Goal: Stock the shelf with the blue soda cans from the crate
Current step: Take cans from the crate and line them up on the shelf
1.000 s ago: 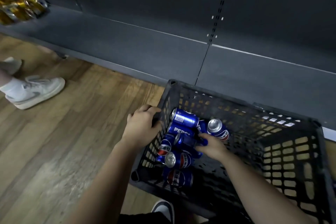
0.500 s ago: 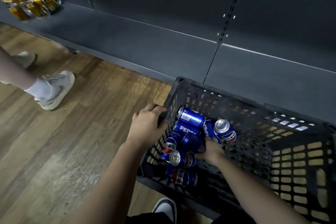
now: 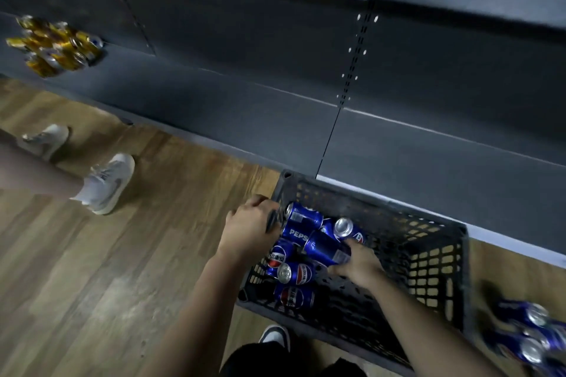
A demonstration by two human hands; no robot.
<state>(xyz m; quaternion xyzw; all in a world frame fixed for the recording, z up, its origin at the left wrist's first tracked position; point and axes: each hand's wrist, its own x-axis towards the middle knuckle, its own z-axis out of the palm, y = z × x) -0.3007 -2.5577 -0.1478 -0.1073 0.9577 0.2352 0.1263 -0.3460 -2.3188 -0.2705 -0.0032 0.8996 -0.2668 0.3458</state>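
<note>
A black plastic crate [image 3: 428, 257] stands on the wooden floor against the grey shelf [image 3: 214, 107]. Several blue soda cans [image 3: 295, 274] lie piled in its left part. My left hand [image 3: 249, 228] grips the crate's left rim. My right hand [image 3: 358, 265] is inside the crate and holds one blue can [image 3: 326, 248] lying on its side, lifted slightly above the pile. Another can [image 3: 347, 228] lies just behind it with its silver top showing.
More blue cans [image 3: 530, 333] lie on the floor right of the crate. Gold cans [image 3: 55, 46] stand on the shelf at far left. Another person's leg and white shoes [image 3: 104, 184] are on the floor to the left. My own shoe [image 3: 275, 337] is below the crate.
My right hand has closed round one blue can and raised it from the pile. The view has tilted up, showing more of the shelf and cans at lower right.
</note>
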